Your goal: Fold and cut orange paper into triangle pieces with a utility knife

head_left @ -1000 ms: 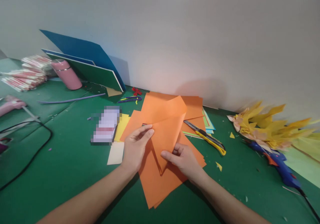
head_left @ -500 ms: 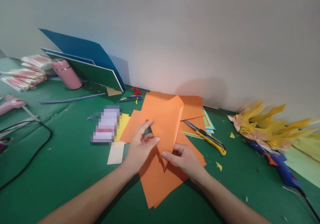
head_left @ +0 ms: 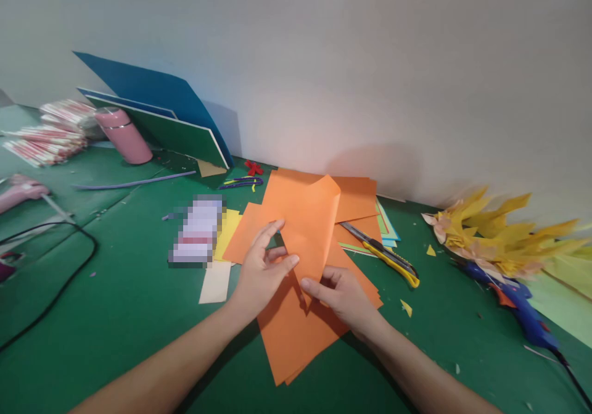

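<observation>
Both hands hold one sheet of orange paper, curled along its right side and narrowing to a point at the bottom. My left hand pinches its left edge, with the thumb on the front and the fingers partly behind. Lower down on the right, my right hand grips it near the pointed end, thumb in front, other fingers mostly hidden. Beneath lie more orange sheets, spread over one another. A yellow utility knife rests to the right with its blade end on the orange paper.
On the green table at left are a pink bottle, a pink glue gun and a pixelated rectangle. Boards lean on the wall. A blue glue gun lies by yellow paper leaves at right.
My left thumb has slid slightly right across the held orange paper. Otherwise the hands and the paper stay almost the same.
</observation>
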Action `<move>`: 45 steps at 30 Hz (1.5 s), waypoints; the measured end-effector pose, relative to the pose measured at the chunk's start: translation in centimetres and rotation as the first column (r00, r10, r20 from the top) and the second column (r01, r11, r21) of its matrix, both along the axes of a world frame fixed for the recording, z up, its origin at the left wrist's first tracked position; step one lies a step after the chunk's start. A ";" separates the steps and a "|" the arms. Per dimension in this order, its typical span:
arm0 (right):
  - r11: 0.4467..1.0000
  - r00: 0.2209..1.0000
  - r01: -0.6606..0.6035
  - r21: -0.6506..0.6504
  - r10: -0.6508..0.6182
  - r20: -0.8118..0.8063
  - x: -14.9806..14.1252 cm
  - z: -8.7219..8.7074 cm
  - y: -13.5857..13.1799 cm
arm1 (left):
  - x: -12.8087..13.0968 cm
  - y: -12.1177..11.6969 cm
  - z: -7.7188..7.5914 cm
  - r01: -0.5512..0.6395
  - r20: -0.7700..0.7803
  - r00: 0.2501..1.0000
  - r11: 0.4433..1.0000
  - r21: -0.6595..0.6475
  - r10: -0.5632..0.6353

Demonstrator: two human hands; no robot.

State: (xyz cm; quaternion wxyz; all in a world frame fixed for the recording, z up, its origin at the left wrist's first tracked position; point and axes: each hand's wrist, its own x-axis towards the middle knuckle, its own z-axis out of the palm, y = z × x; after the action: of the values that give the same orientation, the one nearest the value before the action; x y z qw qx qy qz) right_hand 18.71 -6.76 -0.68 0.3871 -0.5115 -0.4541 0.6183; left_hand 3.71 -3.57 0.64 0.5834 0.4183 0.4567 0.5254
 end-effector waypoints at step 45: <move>0.995 0.995 -0.094 -0.019 0.094 0.020 0.4 -0.8 0.2 | -0.4 0.2 0.1 0.111 -0.227 0.968 0.994 -0.004 -0.109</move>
State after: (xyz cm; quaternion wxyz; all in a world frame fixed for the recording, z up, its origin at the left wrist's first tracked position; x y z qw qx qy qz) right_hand 19.13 -6.57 -1.43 0.3480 -0.4995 -0.4761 0.6346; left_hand 3.32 -3.33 0.79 0.5539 0.5026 0.4943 0.4431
